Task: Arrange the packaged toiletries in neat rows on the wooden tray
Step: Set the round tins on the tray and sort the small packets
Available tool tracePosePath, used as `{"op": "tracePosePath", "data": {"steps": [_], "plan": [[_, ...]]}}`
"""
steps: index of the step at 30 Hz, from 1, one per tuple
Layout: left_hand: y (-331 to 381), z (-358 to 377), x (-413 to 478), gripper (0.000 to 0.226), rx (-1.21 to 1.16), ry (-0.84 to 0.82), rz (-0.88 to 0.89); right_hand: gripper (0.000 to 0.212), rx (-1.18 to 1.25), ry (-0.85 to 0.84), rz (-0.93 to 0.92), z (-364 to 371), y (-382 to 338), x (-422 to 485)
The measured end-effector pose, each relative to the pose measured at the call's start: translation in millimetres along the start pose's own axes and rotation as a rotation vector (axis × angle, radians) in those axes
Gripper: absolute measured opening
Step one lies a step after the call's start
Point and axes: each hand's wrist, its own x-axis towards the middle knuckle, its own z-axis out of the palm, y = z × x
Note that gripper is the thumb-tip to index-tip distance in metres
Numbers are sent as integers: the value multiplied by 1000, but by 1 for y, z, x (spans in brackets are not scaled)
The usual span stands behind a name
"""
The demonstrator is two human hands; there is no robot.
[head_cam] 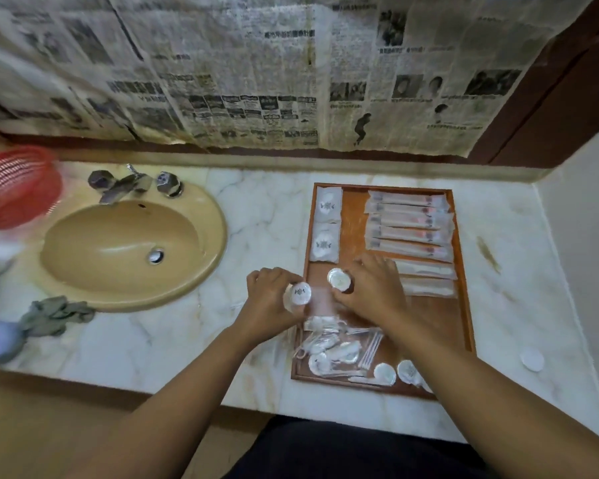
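Observation:
A wooden tray (353, 216) lies on the marble counter right of the sink. Two white square packets (327, 224) sit in a column at its far left, and long clear toothbrush packets (408, 223) lie in a row at its far right. Two shorter packets (426, 278) lie below them. My left hand (274, 299) grips a small white-capped bottle (300, 293) at the tray's left edge. My right hand (370, 288) holds another small capped bottle (339, 280) standing on the tray. A loose heap of clear packets (332, 347) and two more capped bottles (396, 373) sit at the tray's near end.
A tan sink (125, 250) with a chrome tap (128, 183) is to the left. A red basket (14, 191) stands at the far left, and a grey cloth (56, 314) lies near the sink. A white round lid (532, 359) rests right of the tray. Newspaper covers the wall.

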Motion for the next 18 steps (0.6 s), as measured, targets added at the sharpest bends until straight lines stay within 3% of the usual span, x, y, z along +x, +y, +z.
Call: {"op": "tracePosePath", "data": {"steps": [8,14,18], "plan": [[-33,-11,-13,47,37,51,-98,35,-102,-68,-108,18,-47,35],[-39,-10,-8,47,30,51,-75,43,-180,-114,-95,29,-46,46],[-38,-7,2,46,24,27,-61,47,-104,-68,-92,28,-38,41]]}}
